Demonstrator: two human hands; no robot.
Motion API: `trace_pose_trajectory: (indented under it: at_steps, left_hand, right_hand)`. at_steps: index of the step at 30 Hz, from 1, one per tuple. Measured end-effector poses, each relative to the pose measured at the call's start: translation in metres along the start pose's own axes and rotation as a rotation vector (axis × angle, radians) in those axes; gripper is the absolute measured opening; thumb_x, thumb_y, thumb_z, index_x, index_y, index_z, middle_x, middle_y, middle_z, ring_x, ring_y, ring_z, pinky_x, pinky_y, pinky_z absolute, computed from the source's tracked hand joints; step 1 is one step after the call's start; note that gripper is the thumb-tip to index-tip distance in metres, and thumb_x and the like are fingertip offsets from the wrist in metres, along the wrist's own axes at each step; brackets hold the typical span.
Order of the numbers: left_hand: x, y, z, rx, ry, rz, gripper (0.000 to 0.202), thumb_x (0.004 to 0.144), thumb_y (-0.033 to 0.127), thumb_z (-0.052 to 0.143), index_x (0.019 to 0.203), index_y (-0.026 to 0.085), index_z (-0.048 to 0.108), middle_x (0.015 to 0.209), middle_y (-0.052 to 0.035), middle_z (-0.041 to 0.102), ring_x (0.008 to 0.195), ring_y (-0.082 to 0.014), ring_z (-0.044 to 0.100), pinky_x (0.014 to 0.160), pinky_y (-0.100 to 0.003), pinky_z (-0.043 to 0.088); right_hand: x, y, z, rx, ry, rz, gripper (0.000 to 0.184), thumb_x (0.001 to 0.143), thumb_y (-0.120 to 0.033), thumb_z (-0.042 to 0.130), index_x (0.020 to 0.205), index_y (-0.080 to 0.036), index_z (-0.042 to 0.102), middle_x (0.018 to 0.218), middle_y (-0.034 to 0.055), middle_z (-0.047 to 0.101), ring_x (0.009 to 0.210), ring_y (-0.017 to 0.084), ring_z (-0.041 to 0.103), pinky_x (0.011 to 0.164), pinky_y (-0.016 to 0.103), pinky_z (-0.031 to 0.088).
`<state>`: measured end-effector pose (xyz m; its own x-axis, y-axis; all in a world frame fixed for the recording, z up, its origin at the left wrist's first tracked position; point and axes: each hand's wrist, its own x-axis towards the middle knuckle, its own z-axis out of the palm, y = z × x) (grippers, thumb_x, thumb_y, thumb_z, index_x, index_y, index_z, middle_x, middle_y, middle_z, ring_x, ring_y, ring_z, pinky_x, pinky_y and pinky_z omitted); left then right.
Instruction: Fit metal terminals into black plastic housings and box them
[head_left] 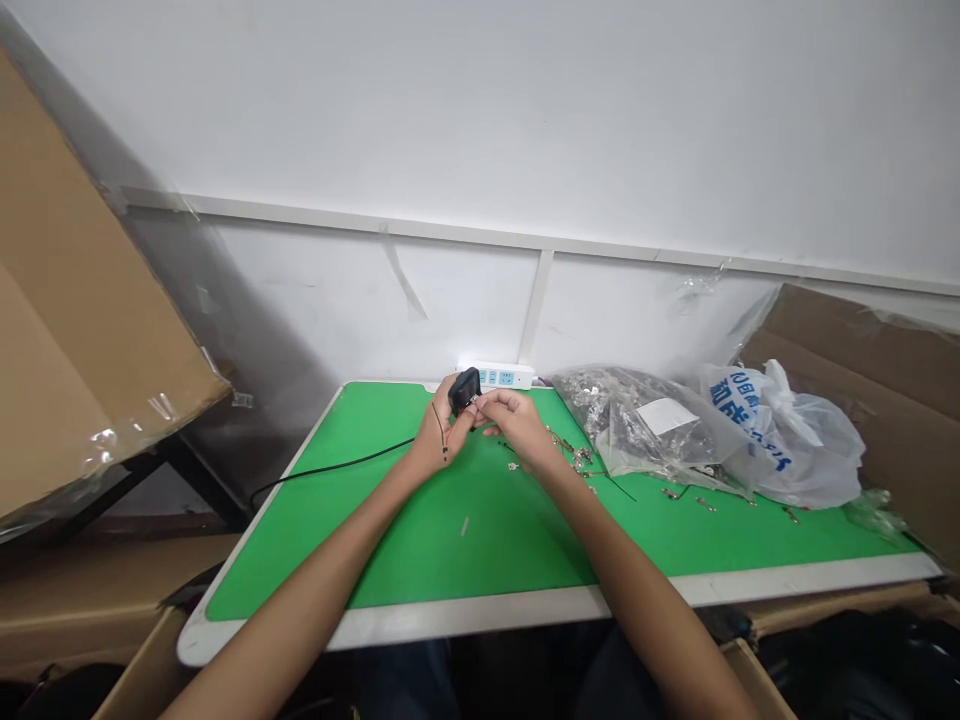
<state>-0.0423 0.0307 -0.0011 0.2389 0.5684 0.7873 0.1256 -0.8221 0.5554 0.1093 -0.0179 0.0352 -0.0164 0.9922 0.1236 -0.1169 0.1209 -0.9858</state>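
Above one green-topped table (472, 560) with open room toward its front edge, left of two large plastic bags (622, 445), gripping with left hand (437, 440), touching with right hand (523, 424), unclear whether holding anything, one black housing (463, 389) near the back edge.

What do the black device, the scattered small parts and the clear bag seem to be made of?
Black device: probably plastic, dark with slight sheen. Scattered small parts: likely metal, giving silvery glints. Clear bag: apparently plastic film, wrinkled, see-through.
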Motion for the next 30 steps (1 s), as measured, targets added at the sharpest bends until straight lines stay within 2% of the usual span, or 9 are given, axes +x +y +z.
trace_pose_trajectory:
  at_steps: [5, 10, 13, 19, 26, 30]
  left_hand:
    - [0.001, 0.004, -0.005, 0.115, -0.055, 0.099, 0.039, 0.098, 0.031, 0.055, 0.135, 0.020, 0.053, 0.116, -0.0108, 0.066, 0.103, -0.0238, 0.066, 0.092, -0.041, 0.057]
    - [0.003, 0.013, -0.015, 0.321, -0.138, 0.224, 0.051, 0.093, 0.025, 0.061, 0.143, 0.022, 0.050, 0.134, -0.0147, 0.062, 0.127, -0.0298, 0.060, 0.108, -0.050, 0.052]
    - [0.006, 0.016, -0.022, 0.380, -0.180, 0.268, 0.060, 0.093, 0.023, 0.062, 0.151, 0.023, 0.045, 0.141, -0.0157, 0.061, 0.133, -0.0310, 0.059, 0.111, -0.052, 0.051]
    - [0.007, 0.020, -0.031, 0.413, -0.269, 0.305, 0.072, 0.094, 0.022, 0.062, 0.161, 0.024, 0.035, 0.153, -0.0163, 0.056, 0.142, -0.0318, 0.054, 0.117, -0.052, 0.048]
    - [0.009, 0.026, -0.039, 0.403, -0.300, 0.255, 0.063, 0.099, 0.028, 0.062, 0.158, 0.025, 0.042, 0.150, -0.0143, 0.061, 0.138, -0.0306, 0.058, 0.115, -0.053, 0.049]
    - [0.010, 0.026, -0.040, 0.393, -0.292, 0.245, 0.060, 0.099, 0.034, 0.067, 0.154, 0.025, 0.046, 0.145, -0.0143, 0.065, 0.134, -0.0298, 0.061, 0.113, -0.052, 0.051]
  right_hand:
    - [0.000, 0.002, 0.001, 0.046, 0.012, 0.031, 0.026, 0.066, -0.042, 0.081, 0.078, -0.021, 0.070, 0.079, 0.0017, 0.073, 0.076, 0.017, 0.069, 0.064, 0.025, 0.051]
    - [-0.002, 0.001, 0.003, 0.133, -0.016, 0.033, 0.034, 0.063, -0.047, 0.085, 0.077, -0.020, 0.070, 0.076, 0.0004, 0.070, 0.072, 0.015, 0.064, 0.066, 0.026, 0.052]
    - [-0.003, 0.002, 0.003, 0.202, -0.041, 0.021, 0.036, 0.064, -0.048, 0.087, 0.081, -0.020, 0.072, 0.078, 0.0009, 0.071, 0.072, 0.015, 0.064, 0.070, 0.028, 0.054]
    - [0.000, 0.007, 0.001, 0.259, -0.038, 0.014, 0.037, 0.064, -0.048, 0.088, 0.081, -0.021, 0.071, 0.081, 0.0021, 0.072, 0.073, 0.015, 0.063, 0.073, 0.029, 0.055]
    - [0.004, 0.013, -0.002, 0.268, -0.029, 0.007, 0.035, 0.066, -0.046, 0.087, 0.084, -0.021, 0.070, 0.081, 0.0007, 0.070, 0.072, 0.014, 0.061, 0.067, 0.026, 0.053]
    - [0.008, 0.014, -0.006, 0.237, -0.009, -0.012, 0.031, 0.066, -0.045, 0.082, 0.079, -0.022, 0.067, 0.080, 0.0001, 0.070, 0.076, 0.017, 0.063, 0.070, 0.030, 0.055]
